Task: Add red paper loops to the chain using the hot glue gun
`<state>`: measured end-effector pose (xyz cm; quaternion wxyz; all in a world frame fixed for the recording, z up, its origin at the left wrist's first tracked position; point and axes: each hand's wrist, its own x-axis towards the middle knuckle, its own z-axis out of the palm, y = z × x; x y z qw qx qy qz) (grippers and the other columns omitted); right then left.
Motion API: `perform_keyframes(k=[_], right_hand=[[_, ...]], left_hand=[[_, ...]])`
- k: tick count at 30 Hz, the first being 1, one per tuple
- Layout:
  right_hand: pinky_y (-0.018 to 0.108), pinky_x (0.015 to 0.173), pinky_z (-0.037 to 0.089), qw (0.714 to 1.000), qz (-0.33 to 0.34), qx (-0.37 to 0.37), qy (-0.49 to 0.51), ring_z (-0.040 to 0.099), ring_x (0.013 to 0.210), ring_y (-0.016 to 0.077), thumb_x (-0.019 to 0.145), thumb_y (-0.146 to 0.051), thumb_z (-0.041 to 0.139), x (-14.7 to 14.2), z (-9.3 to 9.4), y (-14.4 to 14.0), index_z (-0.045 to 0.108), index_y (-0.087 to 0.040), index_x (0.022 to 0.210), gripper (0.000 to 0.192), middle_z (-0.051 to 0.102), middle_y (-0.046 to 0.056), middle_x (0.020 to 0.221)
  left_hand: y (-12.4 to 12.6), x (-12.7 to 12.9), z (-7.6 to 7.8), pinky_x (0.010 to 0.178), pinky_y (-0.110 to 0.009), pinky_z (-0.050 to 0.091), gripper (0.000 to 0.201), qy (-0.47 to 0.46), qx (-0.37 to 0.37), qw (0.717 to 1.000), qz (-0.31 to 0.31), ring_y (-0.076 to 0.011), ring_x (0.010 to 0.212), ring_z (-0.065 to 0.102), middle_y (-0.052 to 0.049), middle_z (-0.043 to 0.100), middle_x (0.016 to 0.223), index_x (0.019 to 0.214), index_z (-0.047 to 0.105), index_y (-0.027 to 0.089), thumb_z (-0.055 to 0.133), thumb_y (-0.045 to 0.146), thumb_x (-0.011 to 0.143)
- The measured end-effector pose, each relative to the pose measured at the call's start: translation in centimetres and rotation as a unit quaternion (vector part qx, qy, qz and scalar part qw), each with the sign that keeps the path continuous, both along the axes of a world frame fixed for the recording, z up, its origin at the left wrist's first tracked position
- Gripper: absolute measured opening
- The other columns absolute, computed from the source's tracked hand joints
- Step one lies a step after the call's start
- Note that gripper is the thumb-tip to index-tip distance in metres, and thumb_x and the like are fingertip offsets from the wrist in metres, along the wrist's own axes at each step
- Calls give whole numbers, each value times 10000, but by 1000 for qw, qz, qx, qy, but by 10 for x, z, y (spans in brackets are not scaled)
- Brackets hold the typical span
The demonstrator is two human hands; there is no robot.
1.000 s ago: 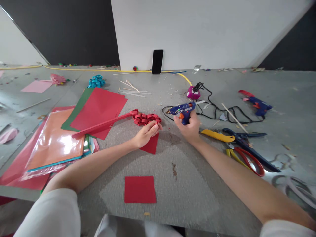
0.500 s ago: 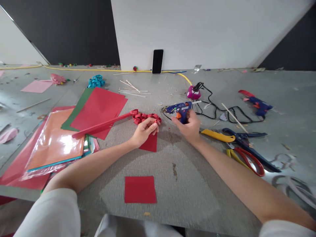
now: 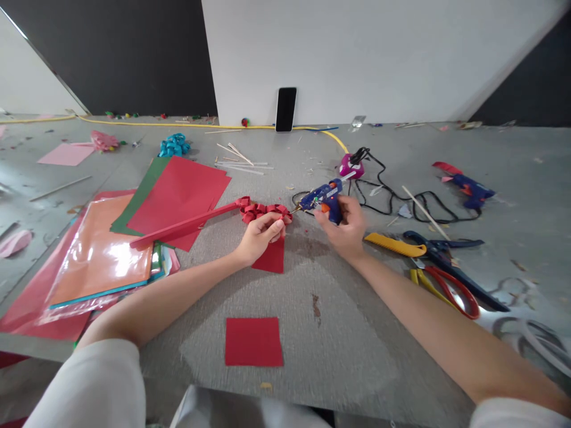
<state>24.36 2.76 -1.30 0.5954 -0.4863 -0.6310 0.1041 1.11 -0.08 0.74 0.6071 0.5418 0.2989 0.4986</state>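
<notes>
My left hand (image 3: 263,236) is closed in a pinch at the right end of a red paper flower (image 3: 253,213) made of looped strips. A bit of red shows at its fingertips; whether it belongs to the flower I cannot tell. The flower's long red stem (image 3: 187,226) slants left over the paper sheets. In my right hand (image 3: 347,232) is a blue hot glue gun (image 3: 322,196), held by the handle, its metal nozzle angled down at the flower's right edge. A red paper square (image 3: 271,257) lies partly under my left hand, and another red square (image 3: 254,342) lies nearer me.
Red sheets (image 3: 178,193) and orange paper in plastic (image 3: 104,238) lie left. Rightward are a yellow cutter (image 3: 392,244), red-handled scissors (image 3: 455,291), dark blue pliers-like tool (image 3: 435,252) and a second glue gun (image 3: 468,188). A phone (image 3: 286,109) leans on the wall behind.
My right hand has tilted the glue gun, dropping its nozzle down and leftward to the flower's edge while its rear rises. My left hand has barely moved.
</notes>
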Motion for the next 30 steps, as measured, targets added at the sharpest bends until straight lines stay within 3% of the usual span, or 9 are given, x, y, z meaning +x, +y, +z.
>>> perform_keyframes(k=[14,30], right_hand=[[330,704,544,999,1,17,-29,610,724,162,796,-487,849,4,-8,5,635,-237,1098,447,654,0,881],[331,690,510,998,25,40,-44,589,705,167,834,-450,821,2,-3,2,624,-244,1069,369,607,-18,800]], left_hand=[[-1,-1,2,588,-232,336,524,8,10,1000,-20,-68,600,426,15,557,704,987,685,120,713,637,902],[-2,-1,1,590,-235,330,549,23,11,999,-23,-74,610,420,3,567,723,1020,715,117,705,652,898]])
